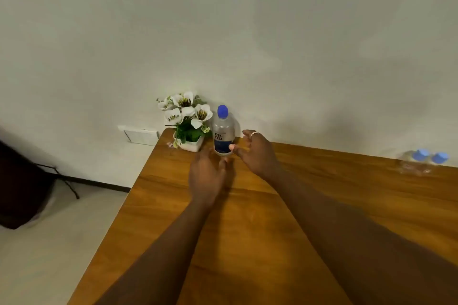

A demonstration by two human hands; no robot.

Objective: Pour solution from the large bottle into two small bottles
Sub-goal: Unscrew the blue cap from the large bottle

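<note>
both hands, left (207,176) and right (255,153), reach unclenched around the capped bottle (223,135) at the table's (272,218) far edge; next, likely grasp and uncap it.

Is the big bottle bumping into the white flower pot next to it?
Apart. The head view shows a strip of brown table between the large bottle and the white flower pot, though they stand close together.

Flower pot (189,142) crowding bottle's (223,136) left.
</note>
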